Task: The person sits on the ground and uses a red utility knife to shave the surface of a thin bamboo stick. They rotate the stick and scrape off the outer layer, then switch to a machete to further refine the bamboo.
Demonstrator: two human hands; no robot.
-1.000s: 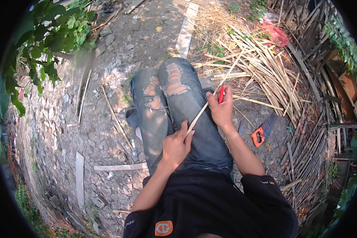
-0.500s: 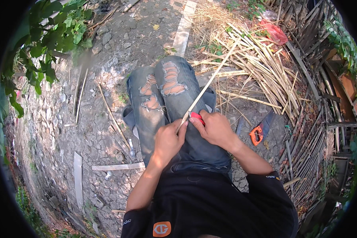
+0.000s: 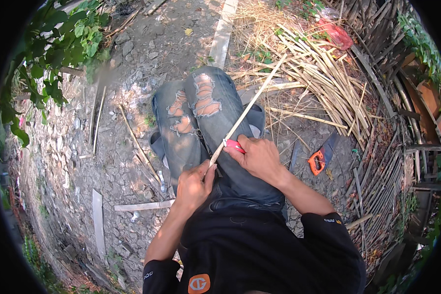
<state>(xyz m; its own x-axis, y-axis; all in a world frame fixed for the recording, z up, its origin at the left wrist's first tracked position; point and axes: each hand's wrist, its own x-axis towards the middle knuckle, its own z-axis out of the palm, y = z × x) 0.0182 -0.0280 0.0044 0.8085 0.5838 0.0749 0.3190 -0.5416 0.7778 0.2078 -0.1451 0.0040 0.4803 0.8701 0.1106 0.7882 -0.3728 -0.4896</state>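
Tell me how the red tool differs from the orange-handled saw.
The red tool is in the right grip, at the pale stick; the saw lies on the ground. The red tool is largely covered; the saw's broad blade shows. Both have brightly coloured parts.

the stick (image 3: 252,104) is long, thin and pale straw-coloured, nearly straight, a little thicker and more mottled toward its near end. it slants above the lap (image 3: 245,180), the near end low and pinched between the thumb and fingers of the left hand (image 3: 193,186), the far end reaching out forward and to the right. the small tool (image 3: 235,145) has a bright red handle, mostly covered by the right hand (image 3: 259,159) gripping it; its tip meets the stick just beyond the left fingertips, its working edge too small to make out.
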